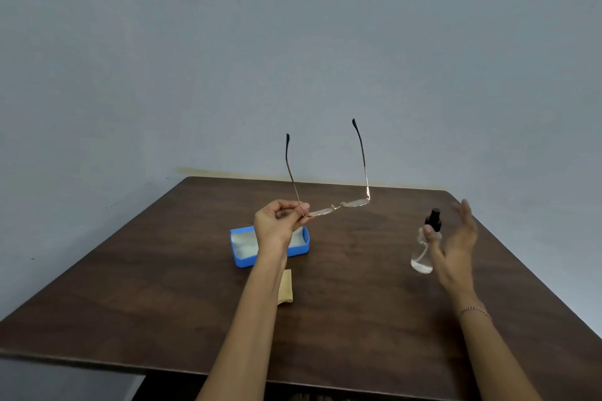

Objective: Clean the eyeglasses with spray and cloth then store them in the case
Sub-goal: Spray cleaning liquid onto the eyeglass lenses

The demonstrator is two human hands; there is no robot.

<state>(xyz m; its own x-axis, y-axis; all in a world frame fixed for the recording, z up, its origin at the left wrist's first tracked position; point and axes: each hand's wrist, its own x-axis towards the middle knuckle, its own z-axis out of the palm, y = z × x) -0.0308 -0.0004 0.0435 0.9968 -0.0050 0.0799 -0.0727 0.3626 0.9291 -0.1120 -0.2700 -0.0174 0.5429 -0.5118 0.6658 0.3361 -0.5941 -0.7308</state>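
My left hand (pixel 279 224) pinches the thin gold-framed eyeglasses (pixel 338 206) at their left hinge and holds them above the table, both temple arms open and pointing up and away. Beneath that hand lies the open blue case (pixel 239 249) with a pale lining. A folded tan cloth (pixel 286 286) lies on the table nearer to me, partly hidden by my left forearm. My right hand (pixel 457 246) is spread open just right of the clear spray bottle (pixel 423 247) with a black cap, thumb near the bottle's neck; I cannot tell if it touches.
A dark brown wooden table (pixel 358 319) holds everything; its far edge meets a plain grey-blue wall. The table's front edge runs close to me, with floor showing at the lower left.
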